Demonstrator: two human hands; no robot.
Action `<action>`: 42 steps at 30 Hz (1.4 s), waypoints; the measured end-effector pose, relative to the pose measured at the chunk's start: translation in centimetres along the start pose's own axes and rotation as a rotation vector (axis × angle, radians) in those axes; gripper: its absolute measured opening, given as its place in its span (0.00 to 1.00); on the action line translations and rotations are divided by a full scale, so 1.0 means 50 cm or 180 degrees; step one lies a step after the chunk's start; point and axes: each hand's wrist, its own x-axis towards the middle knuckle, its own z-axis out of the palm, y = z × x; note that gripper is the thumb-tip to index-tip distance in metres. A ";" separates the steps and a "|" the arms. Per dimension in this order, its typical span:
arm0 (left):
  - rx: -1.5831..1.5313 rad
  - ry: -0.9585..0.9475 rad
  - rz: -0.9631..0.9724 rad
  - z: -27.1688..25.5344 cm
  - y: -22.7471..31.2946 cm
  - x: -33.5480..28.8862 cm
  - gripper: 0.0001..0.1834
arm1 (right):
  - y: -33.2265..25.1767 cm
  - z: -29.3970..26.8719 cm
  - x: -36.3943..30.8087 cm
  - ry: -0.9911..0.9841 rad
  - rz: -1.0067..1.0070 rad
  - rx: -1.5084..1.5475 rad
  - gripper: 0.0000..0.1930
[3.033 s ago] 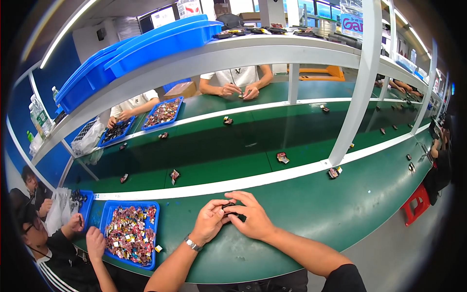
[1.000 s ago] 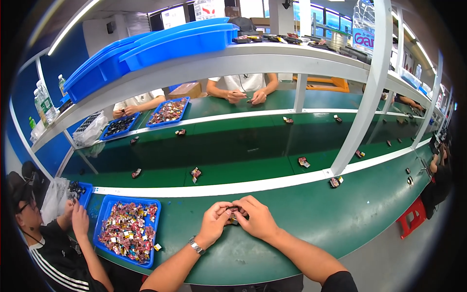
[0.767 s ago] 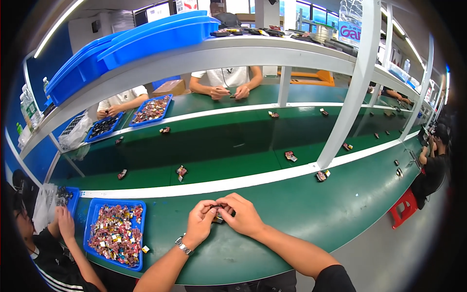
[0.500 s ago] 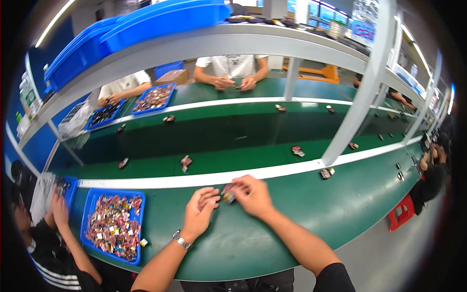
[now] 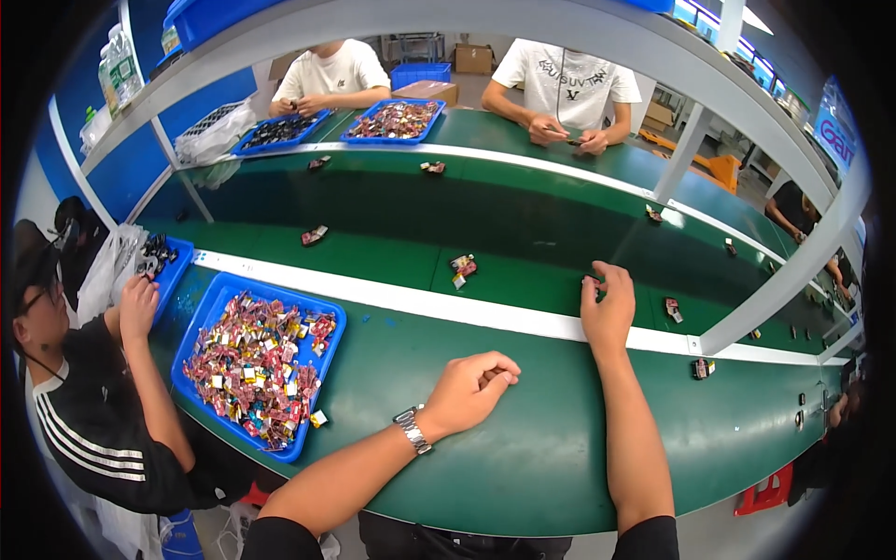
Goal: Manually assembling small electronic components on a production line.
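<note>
My right hand (image 5: 609, 306) reaches past the white rail (image 5: 401, 297) to the green belt beyond it. Its thumb and fingers are pinched around a small dark reddish electronic piece (image 5: 591, 280), mostly hidden by the fingers. My left hand (image 5: 471, 390), with a metal watch at its wrist, rests over the near green table (image 5: 523, 467). Its fingers are curled in and nothing shows in them. On the belt lie similar pieces with white and yellow parts, one (image 5: 464, 269) left of my right hand and another (image 5: 673, 310) to its right.
A blue tray (image 5: 340, 347) heaped with small reddish, yellow and white pieces stands at the left. Beside it a co-worker's hand (image 5: 140, 303) is at another blue tray (image 5: 177, 273). Two people sit across the belt. A grey post (image 5: 756, 313) rises at the right.
My right hand has moved from beside my left hand, forward over the rail with the piece. My left hand's fingers have curled in. The view has swung left.
</note>
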 end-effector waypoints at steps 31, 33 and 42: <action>-0.0788 -0.0391 -0.0750 -0.033 -0.006 0.015 0.16 | -0.171 -0.139 -0.139 -0.2205 -0.0258 0.1473 0.34; -0.0782 -0.0812 -0.0854 -0.033 0.008 0.018 0.18 | -0.184 -0.156 -0.124 -0.2215 -0.0699 0.1464 0.34; -0.1579 -0.0707 -0.0936 -0.030 0.028 0.015 0.19 | -0.175 -0.146 -0.138 -0.1597 -0.0878 0.1143 0.24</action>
